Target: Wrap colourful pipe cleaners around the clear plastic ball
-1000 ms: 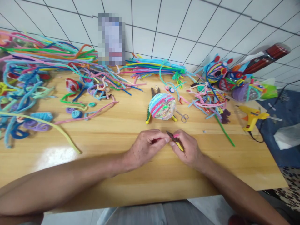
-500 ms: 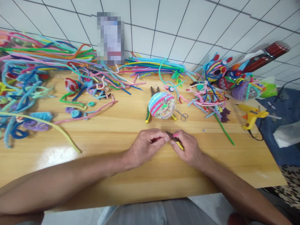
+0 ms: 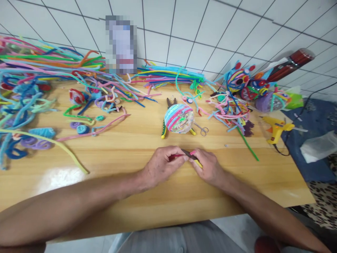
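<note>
My left hand [image 3: 160, 166] is closed in a pinch on a dark pink pipe cleaner [image 3: 174, 156], just above the table's near half. Close against it, my right hand [image 3: 212, 168] grips small pliers [image 3: 189, 153] with dark jaws and a yellow handle. The jaws point left and meet the pipe cleaner at my left fingertips; the fingers hide much of both. A bit of pink also shows at my right thumb and forefinger. Beyond the hands sits a ball [image 3: 179, 118] wrapped partly in blue and pink pipe cleaners. Under it lie larger pliers [image 3: 163, 130] with green-yellow handles.
Small scissors [image 3: 203, 130] lie right of the ball. Loose pipe cleaners [image 3: 168, 74] line the wall, with a tangled pile [image 3: 229, 110] at right and curled pieces [image 3: 42, 135] at left. A yellow glue gun [image 3: 277, 129] rests near the right edge, beside several decorated figures [image 3: 238, 79].
The small pliers' jaws have tilted lower and now sit closer against my left fingertips. Both hands keep their hold. The whole view has shifted slightly.
</note>
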### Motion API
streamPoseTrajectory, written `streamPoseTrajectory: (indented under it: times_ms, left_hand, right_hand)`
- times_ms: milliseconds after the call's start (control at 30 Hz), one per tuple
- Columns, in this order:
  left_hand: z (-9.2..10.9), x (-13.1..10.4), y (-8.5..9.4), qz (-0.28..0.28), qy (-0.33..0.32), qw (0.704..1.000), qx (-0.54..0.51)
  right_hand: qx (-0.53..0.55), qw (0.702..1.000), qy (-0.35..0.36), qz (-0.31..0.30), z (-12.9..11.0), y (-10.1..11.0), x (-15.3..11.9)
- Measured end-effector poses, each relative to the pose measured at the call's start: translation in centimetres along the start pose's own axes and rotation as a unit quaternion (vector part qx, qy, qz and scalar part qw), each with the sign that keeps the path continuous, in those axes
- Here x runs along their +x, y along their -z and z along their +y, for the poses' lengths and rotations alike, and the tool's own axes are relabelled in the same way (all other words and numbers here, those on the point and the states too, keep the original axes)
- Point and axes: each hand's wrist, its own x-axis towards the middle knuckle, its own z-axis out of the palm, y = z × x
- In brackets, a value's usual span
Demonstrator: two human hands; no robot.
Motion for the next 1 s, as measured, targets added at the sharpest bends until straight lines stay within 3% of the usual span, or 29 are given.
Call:
streamPoseTrajectory:
  times_ms: [633,800,1000]
  left_hand:
    - [0.06,-0.10,0.13,-0.017,-0.005,0.999,-0.037]
    - [0.38,0.09,0.05,-0.033,0.094,0.991,-0.084]
    - [0.91,0.42,0.13,-0.082,0.198,0.956,-0.202]
  right_hand:
    - [0.001,1.000,-0.001,0.012,-0.49,0.44,-0.02]
    - [-0.026,1.000,0.010,0.001,-0.05,0.45,-0.21]
    - [-0.038,0.998,0.041,0.006,0.40,0.95,0.19]
